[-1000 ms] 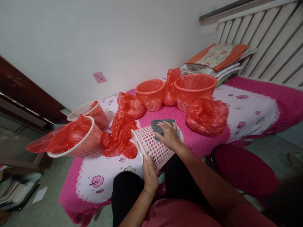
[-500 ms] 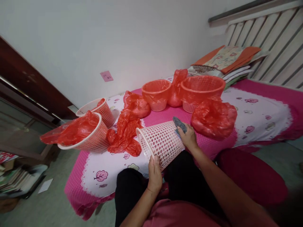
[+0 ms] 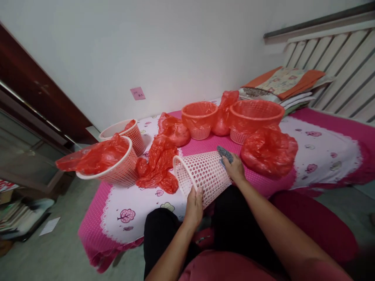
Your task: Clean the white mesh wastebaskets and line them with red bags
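Observation:
A pale pink perforated plastic basket (image 3: 205, 173) lies on its side over my knees and the bed edge, its open rim facing left. My left hand (image 3: 194, 208) grips it by the rim, fingers closed on the near side. A grey cloth (image 3: 225, 154) is held in my right hand (image 3: 235, 168), pressed against the basket near its base. Crumpled red plastic bags (image 3: 159, 164) lie just left of the basket. A bunched red bag (image 3: 269, 152) rests to the right of my right hand.
Two baskets lined with red bags (image 3: 200, 117) (image 3: 256, 115) stand at the back. Two more baskets (image 3: 124, 171) (image 3: 137, 136) sit at the left with red plastic inside. Folded textiles (image 3: 288, 84) are stacked by the radiator (image 3: 345, 62). A dark red stool (image 3: 316, 226) stands at right.
The camera view has shifted slightly, so the scene sits a little lower and farther right. Both hands keep their hold; the cloth stays near the basket's base.

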`<state>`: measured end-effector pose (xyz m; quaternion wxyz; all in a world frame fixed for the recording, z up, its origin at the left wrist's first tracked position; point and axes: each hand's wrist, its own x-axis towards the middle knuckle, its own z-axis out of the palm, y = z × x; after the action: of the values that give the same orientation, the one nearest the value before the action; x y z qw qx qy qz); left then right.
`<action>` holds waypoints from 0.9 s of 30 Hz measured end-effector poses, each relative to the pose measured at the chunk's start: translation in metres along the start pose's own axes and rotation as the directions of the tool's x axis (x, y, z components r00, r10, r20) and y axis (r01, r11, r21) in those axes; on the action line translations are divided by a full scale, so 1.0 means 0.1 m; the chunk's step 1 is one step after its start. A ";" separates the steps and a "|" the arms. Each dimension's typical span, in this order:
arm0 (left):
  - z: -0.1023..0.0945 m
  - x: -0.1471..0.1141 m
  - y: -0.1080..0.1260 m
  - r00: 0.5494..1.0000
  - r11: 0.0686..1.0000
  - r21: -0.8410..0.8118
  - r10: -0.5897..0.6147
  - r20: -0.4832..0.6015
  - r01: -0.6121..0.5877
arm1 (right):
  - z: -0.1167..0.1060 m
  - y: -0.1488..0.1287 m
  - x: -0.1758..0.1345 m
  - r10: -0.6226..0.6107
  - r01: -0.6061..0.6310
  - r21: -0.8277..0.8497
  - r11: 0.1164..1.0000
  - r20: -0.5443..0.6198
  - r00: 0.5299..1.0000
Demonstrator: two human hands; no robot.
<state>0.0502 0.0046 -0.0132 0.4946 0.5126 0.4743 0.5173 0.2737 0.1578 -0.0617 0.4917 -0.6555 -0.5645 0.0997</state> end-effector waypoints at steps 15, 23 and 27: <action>-0.05 0.07 0.01 0.989 0.993 -0.048 0.112 0.100 -0.107 | 0.08 -0.01 0.16 0.041 -0.039 -0.059 0.998 0.036 0.999; 0.03 -0.08 0.03 0.997 0.999 -0.038 0.039 0.073 -0.036 | 0.05 0.19 0.07 -0.002 0.001 0.011 1.000 0.051 0.999; 0.01 -0.05 0.05 0.998 0.998 -0.065 -0.018 0.053 0.022 | 0.07 0.17 0.09 -0.023 0.021 0.028 0.999 0.072 0.997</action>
<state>0.0512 -0.0007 -0.0087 0.5286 0.5047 0.4491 0.5140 0.2834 0.1710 -0.0746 0.4811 -0.6385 -0.5875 0.1257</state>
